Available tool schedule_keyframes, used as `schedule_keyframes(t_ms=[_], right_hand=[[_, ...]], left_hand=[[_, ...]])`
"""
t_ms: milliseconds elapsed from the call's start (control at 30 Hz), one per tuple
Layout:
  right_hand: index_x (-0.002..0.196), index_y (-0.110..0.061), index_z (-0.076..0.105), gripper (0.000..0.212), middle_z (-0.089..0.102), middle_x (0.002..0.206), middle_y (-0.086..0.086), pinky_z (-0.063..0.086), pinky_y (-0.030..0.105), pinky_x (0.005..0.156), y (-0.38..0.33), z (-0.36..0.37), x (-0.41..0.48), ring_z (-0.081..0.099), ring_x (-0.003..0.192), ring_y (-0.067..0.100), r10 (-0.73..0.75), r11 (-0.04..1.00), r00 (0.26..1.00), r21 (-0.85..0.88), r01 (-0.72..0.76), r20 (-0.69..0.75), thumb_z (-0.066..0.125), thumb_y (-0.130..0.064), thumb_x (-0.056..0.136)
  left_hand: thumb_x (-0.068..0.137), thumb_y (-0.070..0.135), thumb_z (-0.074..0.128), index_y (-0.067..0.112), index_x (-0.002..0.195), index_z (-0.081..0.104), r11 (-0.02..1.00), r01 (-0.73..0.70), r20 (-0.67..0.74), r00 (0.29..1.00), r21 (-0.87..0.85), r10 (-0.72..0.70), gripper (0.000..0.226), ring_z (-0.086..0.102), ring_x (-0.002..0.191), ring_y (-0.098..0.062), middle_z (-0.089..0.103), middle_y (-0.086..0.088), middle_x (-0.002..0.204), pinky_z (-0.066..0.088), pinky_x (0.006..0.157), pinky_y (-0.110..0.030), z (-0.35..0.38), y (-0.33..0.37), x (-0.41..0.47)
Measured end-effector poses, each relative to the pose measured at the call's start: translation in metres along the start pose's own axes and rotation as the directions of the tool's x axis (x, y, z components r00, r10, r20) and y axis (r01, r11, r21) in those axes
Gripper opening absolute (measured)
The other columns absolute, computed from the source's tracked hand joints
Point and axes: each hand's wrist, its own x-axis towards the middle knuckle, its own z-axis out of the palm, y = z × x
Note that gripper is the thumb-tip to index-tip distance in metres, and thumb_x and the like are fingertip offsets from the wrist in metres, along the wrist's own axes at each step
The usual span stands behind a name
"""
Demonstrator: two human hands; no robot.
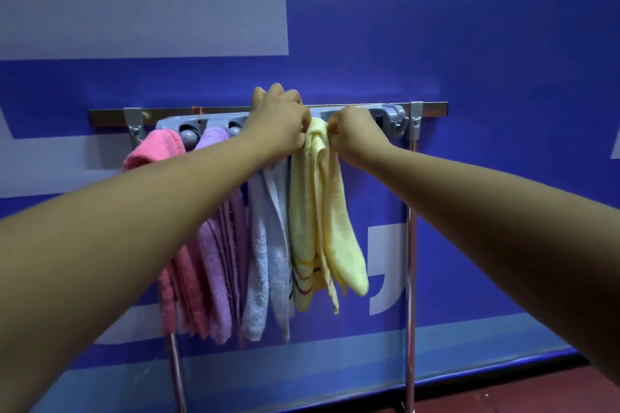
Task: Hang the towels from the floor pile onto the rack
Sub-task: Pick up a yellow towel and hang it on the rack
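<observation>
Here, a metal rack (pixel 410 245) is seen from above and in front, standing against a blue wall (pixel 469 43) with pale lettering. A grey plastic holder (pixel 389 112) is fixed along the rack's top bar.

Four towels are seen hanging from the holder, side by side. At the rack's left end a pink towel (pixel 157 147) is draped. Just beside it, toward the middle of the rack, a purple towel (pixel 214 261) hangs, partly hidden behind a forearm. Next along the rack a white towel (pixel 268 245) hangs in long folds. A yellow towel (pixel 322 218) with thin red stripes near its lower edge hangs nearest the rack's right post, touching the white one.

Two bare arms are stretched toward the top of the rack. The left hand (pixel 280 117) is curled with knuckles raised over the holder, and the top of the yellow towel is pinched at its left side. The right hand (pixel 352 131) is also curled, and the same bunched top is pinched at its right side. The exact clip holding this towel is hidden by the hands.

A strip of dark red floor (pixel 503 389) is visible below the rack's right post.
</observation>
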Motion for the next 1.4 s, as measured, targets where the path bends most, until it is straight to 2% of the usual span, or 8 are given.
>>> schedule_keyframes(t_ms=[167,300,400,533,633,800,1133,1400], right_hand=[[0.077,-0.014,0.053,0.011,0.061,0.077,0.001,0.034,0.029,0.056,0.0,0.005,-0.017,0.054,0.072,0.024,0.002,0.973,0.998,0.23,0.015,-0.071,0.048,-0.008,0.086],[0.091,-0.012,0.06,0.018,0.068,0.088,0.01,0.05,0.034,0.069,0.0,0.008,-0.023,0.058,0.076,0.019,0.099,0.808,0.987,0.569,-0.154,0.127,0.048,-0.002,0.08],[0.087,-0.011,0.058,0.026,0.062,0.085,0.013,0.058,0.044,0.078,0.0,0.006,-0.032,0.061,0.079,0.025,0.149,0.634,0.957,0.718,-0.285,0.249,0.041,0.008,0.082],[0.09,-0.009,0.057,0.025,0.061,0.092,0.015,0.059,0.048,0.081,-0.004,0.009,-0.049,0.064,0.085,0.026,0.131,0.683,0.934,0.652,-0.329,0.334,0.041,0.01,0.083],[0.099,-0.007,0.059,0.022,0.066,0.097,0.016,0.058,0.05,0.082,-0.009,0.016,-0.07,0.063,0.082,0.025,0.155,0.753,0.928,0.568,-0.333,0.339,0.046,0.0,0.083],[0.115,-0.008,0.061,0.031,0.066,0.111,0.01,0.05,0.03,0.074,-0.022,0.029,-0.139,0.064,0.096,0.027,0.204,0.897,0.905,0.299,-0.325,0.373,0.051,-0.01,0.086],[0.104,0.005,0.064,0.025,0.068,0.107,0.024,0.052,0.041,0.086,-0.054,0.116,-0.318,0.061,0.106,0.04,0.317,0.835,0.718,0.177,-0.521,0.62,0.057,-0.008,0.085],[0.073,-0.009,0.056,0.013,0.064,0.084,0.016,0.046,0.03,0.072,-0.046,0.209,-0.456,0.061,0.085,0.037,0.314,0.855,0.524,0.004,-0.519,0.792,0.053,-0.02,0.079]], left_hand=[[0.092,0.021,0.053,0.012,0.113,0.06,0.897,-0.047,0.038,0.997,-0.439,0.071,0.024,0.051,0.096,-0.023,0.057,-0.002,0.101,0.036,0.08,-0.03,-0.005,0.004,-0.026],[0.085,0.038,0.056,0.016,0.118,0.056,0.884,-0.011,0.131,0.988,-0.466,0.081,0.04,0.053,0.105,-0.021,0.054,-0.002,0.11,0.042,0.087,-0.034,-0.005,0.009,-0.029],[0.087,0.019,0.055,0.013,0.128,0.05,0.853,0.104,0.17,0.985,-0.512,-0.019,0.042,0.049,0.117,-0.025,0.051,-0.01,0.126,0.036,0.084,-0.027,0.001,0.017,-0.028],[0.084,0.015,0.054,0.014,0.128,0.05,0.766,0.241,0.246,0.963,-0.596,-0.112,0.045,0.055,0.113,-0.025,0.054,-0.009,0.126,0.043,0.084,-0.029,-0.004,0.025,-0.035],[0.077,0.019,0.058,0.014,0.13,0.05,0.544,0.349,0.331,0.934,-0.763,-0.135,0.053,0.063,0.107,-0.016,0.062,-0.002,0.121,0.052,0.093,-0.032,-0.01,0.027,-0.062],[0.073,0.012,0.059,0.025,0.086,0.057,0.289,0.429,0.375,0.899,-0.856,-0.224,0.018,0.065,0.096,-0.022,0.067,-0.004,0.097,0.053,0.094,-0.051,0.002,0.027,-0.145],[0.082,0.001,0.061,0.006,0.098,0.067,0.578,0.641,0.666,0.716,-0.506,-0.211,0.017,0.065,0.088,-0.031,0.067,-0.014,0.101,0.051,0.077,-0.033,0.07,0.026,-0.355],[0.083,0.002,0.062,0.013,0.086,0.068,0.49,0.811,0.859,0.466,-0.319,-0.212,0.013,0.06,0.077,-0.017,0.069,-0.006,0.086,0.043,0.069,-0.021,0.127,0.048,-0.498]])
